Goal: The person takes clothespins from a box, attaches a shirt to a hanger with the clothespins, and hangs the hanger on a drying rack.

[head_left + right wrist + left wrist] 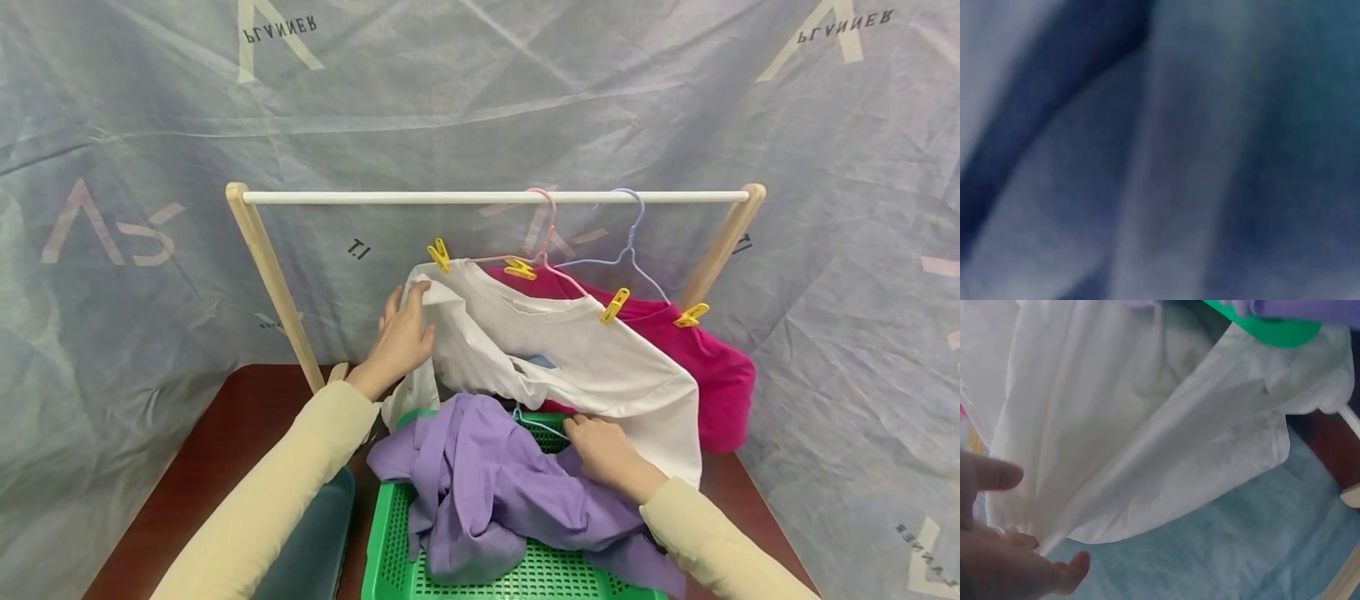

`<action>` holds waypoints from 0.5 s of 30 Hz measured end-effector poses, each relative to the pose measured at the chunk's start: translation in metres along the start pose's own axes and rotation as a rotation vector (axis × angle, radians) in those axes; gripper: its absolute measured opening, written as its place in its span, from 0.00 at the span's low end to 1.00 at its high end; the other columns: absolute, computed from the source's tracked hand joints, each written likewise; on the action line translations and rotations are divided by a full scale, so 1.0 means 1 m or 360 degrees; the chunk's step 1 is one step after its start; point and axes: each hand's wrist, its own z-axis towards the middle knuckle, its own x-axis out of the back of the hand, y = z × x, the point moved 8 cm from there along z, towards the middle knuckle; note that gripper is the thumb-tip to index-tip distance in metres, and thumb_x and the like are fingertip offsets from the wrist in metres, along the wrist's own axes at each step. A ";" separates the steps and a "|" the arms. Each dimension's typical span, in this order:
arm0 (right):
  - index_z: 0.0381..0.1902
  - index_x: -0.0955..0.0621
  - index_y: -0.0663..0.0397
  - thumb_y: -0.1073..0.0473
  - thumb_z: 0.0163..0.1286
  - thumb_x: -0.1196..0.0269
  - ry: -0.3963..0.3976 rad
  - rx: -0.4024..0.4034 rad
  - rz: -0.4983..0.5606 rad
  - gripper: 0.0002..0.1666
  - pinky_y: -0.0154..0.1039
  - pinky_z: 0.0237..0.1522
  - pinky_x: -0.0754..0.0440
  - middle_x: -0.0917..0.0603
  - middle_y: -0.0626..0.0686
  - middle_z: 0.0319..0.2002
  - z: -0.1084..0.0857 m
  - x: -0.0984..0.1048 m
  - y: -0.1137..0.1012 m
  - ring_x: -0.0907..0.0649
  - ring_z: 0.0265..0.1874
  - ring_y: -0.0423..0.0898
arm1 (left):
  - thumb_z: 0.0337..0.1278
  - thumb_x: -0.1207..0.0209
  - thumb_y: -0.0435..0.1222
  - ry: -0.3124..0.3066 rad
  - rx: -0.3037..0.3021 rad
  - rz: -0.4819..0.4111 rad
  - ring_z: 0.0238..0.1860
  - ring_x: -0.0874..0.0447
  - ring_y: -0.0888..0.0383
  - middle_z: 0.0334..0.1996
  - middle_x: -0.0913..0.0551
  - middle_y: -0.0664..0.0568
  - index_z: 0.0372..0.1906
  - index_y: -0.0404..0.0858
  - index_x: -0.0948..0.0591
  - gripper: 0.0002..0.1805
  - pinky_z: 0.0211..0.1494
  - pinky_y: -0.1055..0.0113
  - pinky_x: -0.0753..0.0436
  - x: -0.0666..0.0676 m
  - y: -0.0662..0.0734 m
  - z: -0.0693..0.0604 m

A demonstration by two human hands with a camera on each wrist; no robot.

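A white long-sleeved shirt (525, 333) hangs from a pink hanger (551, 225) with yellow clothespins at its shoulders. My left hand (405, 333) touches the shirt at its left shoulder and sleeve. In the left wrist view, the fingers (997, 472) are spread beside the white cloth (1116, 444). A purple garment (487, 492) lies heaped across the green basket (382, 533). At the basket's far side, my right hand (611, 450) holds the end of a light blue hanger (543, 427), its fingertips partly hidden. Cloth fills the blurred right wrist view.
A white rod (390, 198) on wooden posts carries both hung garments. Behind the white shirt hangs a magenta top (720, 375) on a periwinkle hanger (633, 225). Something dark teal (315, 533) sits left of the basket on the reddish-brown table (217, 450).
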 end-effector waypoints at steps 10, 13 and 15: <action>0.23 0.31 0.49 0.69 0.43 0.37 0.0026 -0.0053 0.0021 0.14 0.43 0.22 0.26 0.24 0.47 0.24 -0.013 0.013 0.000 0.21 0.26 0.48 | 0.57 0.47 0.34 -0.0184 0.0165 0.0043 0.69 0.59 0.35 0.68 0.41 0.41 0.71 0.43 0.60 0.44 0.62 0.35 0.48 -0.007 -0.016 -0.001; 0.23 0.31 0.48 0.71 0.42 0.38 0.0045 -0.0040 0.0036 0.16 0.41 0.21 0.26 0.25 0.45 0.24 -0.016 0.018 -0.001 0.21 0.26 0.46 | 0.57 0.48 0.35 -0.0259 0.0246 0.0111 0.66 0.48 0.33 0.67 0.40 0.41 0.71 0.43 0.57 0.42 0.60 0.37 0.43 -0.008 -0.025 -0.005; 0.23 0.31 0.47 0.71 0.42 0.39 0.0057 -0.0032 0.0047 0.16 0.41 0.22 0.27 0.26 0.44 0.25 -0.018 0.021 -0.002 0.21 0.26 0.45 | 0.58 0.50 0.36 -0.0370 0.0325 0.0210 0.58 0.35 0.33 0.61 0.32 0.37 0.71 0.40 0.56 0.39 0.55 0.40 0.34 -0.010 -0.031 -0.010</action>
